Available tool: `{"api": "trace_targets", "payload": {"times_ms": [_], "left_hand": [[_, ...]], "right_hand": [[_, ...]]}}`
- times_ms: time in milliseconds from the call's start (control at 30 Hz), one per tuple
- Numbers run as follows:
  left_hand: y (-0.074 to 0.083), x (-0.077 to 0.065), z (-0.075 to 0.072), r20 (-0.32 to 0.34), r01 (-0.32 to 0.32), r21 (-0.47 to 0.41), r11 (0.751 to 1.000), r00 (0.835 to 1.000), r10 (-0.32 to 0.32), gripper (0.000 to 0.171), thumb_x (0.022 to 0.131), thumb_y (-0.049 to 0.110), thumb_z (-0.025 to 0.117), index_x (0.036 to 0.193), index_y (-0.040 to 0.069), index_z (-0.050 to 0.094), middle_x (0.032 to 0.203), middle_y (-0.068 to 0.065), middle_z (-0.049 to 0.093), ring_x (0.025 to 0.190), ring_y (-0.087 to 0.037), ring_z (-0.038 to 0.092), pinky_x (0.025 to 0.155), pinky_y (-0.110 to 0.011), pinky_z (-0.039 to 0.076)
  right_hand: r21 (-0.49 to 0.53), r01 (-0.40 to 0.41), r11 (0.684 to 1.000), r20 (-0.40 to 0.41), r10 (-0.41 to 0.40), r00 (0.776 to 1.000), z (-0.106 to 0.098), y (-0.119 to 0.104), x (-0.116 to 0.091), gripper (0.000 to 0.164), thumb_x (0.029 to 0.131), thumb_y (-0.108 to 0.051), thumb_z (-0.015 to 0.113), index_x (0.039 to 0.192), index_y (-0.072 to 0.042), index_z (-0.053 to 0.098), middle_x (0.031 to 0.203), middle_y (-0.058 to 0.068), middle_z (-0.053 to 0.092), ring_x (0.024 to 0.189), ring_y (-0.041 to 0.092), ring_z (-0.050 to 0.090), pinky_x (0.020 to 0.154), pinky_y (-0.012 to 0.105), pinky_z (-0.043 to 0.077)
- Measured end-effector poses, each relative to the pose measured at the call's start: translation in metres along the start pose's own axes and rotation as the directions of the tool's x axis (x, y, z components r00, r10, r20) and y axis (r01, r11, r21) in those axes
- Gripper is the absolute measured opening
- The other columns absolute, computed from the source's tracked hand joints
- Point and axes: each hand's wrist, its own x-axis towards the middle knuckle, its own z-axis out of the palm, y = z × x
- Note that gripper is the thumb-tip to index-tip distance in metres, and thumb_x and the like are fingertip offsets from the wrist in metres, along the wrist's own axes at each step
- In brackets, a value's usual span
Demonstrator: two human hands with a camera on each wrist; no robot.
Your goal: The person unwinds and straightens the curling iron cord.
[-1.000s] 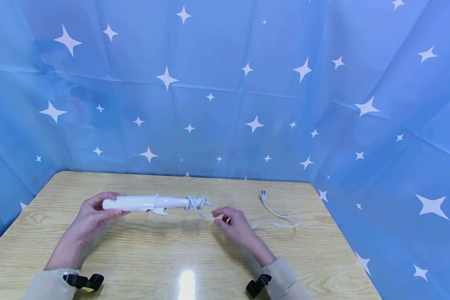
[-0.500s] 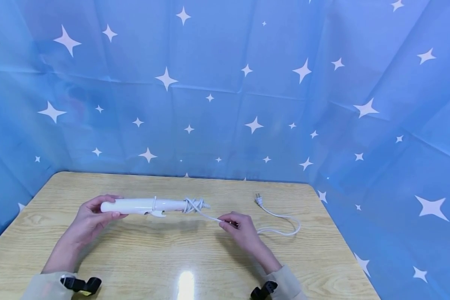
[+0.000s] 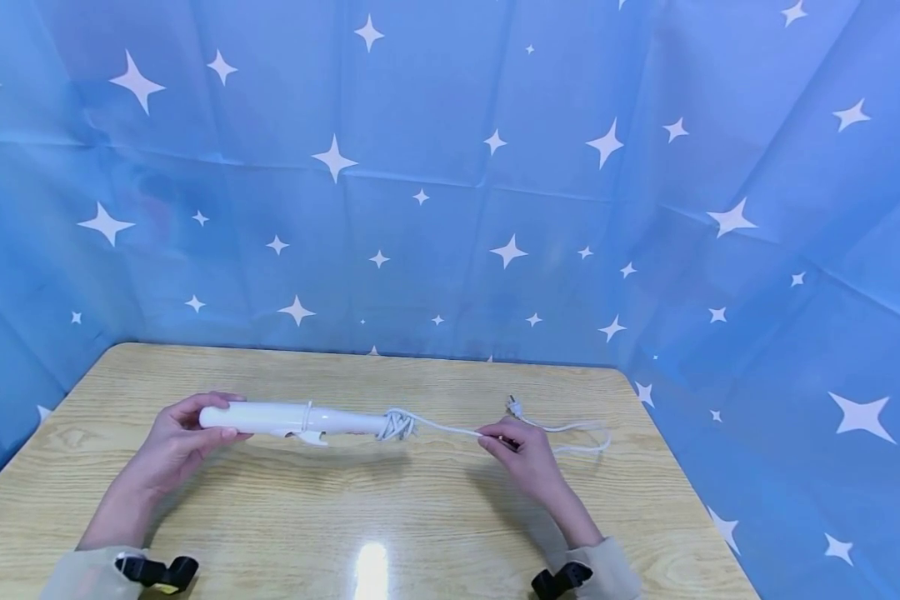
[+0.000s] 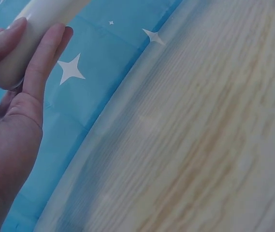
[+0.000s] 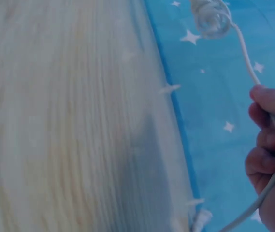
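A white curling iron is held level above the table, its small lever facing down. My left hand grips its thick rounded end between thumb and fingers; in the left wrist view the fingers wrap about that white end. Several turns of white cord are wound around the other, narrower end. From there a stretch of cord runs taut to my right hand, which pinches it between thumb and fingers. The right wrist view shows the cord passing through the curled fingers and out below.
Beyond my right hand, the loose cord lies in a bend on the wooden table. The two-prong plug is at its end. A blue curtain with white stars hangs behind the table.
My right hand has taken hold of the cord and drawn it to the right, lengthening the unwound stretch. The windings now look fewer. The curling iron has dipped slightly in the left hand.
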Motion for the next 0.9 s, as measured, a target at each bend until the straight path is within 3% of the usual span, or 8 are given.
{"api": "trace_targets", "payload": {"times_ms": [167, 333, 533, 700, 900], "left_hand": [[0.001, -0.001, -0.003, 0.019, -0.047, -0.055, 0.997, 0.999, 0.048, 0.054, 0.089, -0.032, 0.047, 0.113, 0.006, 0.075, 0.125, -0.008, 0.068, 0.113, -0.021, 0.064, 0.089, -0.044, 0.062], [0.007, -0.002, -0.007, 0.038, -0.082, -0.107, 0.991, 0.996, 0.086, 0.055, 0.089, -0.034, 0.044, 0.117, 0.003, 0.073, 0.127, -0.009, 0.067, 0.115, -0.021, 0.063, 0.091, -0.044, 0.061], [0.011, -0.004, -0.008, 0.035, -0.073, -0.077, 0.994, 0.996, 0.076, 0.055, 0.089, -0.033, 0.044, 0.116, 0.004, 0.073, 0.127, -0.008, 0.066, 0.116, -0.021, 0.062, 0.091, -0.045, 0.061], [0.008, -0.005, -0.01, 0.044, -0.068, -0.061, 0.996, 0.997, 0.071, 0.055, 0.089, -0.033, 0.044, 0.117, 0.005, 0.073, 0.128, -0.008, 0.065, 0.116, -0.02, 0.062, 0.09, -0.044, 0.062], [0.007, -0.004, -0.01, 0.068, -0.076, -0.089, 0.993, 0.994, 0.083, 0.055, 0.089, -0.033, 0.044, 0.117, 0.004, 0.073, 0.129, -0.008, 0.065, 0.117, -0.021, 0.062, 0.091, -0.044, 0.061]], "right_hand": [[-0.039, -0.019, 0.999, -0.054, 0.017, 0.998, -0.014, 0.012, -0.002, 0.014, 0.089, 0.003, 0.076, 0.098, -0.008, 0.08, 0.074, -0.006, 0.062, 0.055, 0.003, 0.04, 0.044, 0.019, 0.036], [-0.008, -0.107, 0.994, -0.085, 0.106, 0.991, -0.024, 0.02, -0.008, 0.013, 0.09, 0.002, 0.076, 0.098, -0.008, 0.08, 0.08, -0.002, 0.068, 0.059, 0.004, 0.045, 0.047, 0.019, 0.041], [0.01, -0.197, 0.98, 0.005, 0.197, 0.98, -0.026, 0.017, -0.014, 0.011, 0.092, 0.002, 0.074, 0.099, -0.004, 0.078, 0.082, 0.001, 0.071, 0.067, 0.002, 0.054, 0.052, 0.019, 0.049], [-0.006, -0.174, 0.985, 0.095, 0.174, 0.98, -0.028, 0.005, -0.014, 0.01, 0.092, 0.005, 0.071, 0.099, 0.0, 0.076, 0.089, 0.008, 0.074, 0.072, 0.006, 0.059, 0.059, 0.023, 0.053], [-0.024, -0.17, 0.985, 0.103, 0.171, 0.98, -0.028, 0.0, -0.013, 0.009, 0.095, -0.001, 0.07, 0.102, 0.0, 0.076, 0.097, 0.006, 0.076, 0.086, 0.007, 0.065, 0.075, 0.03, 0.06]]}}
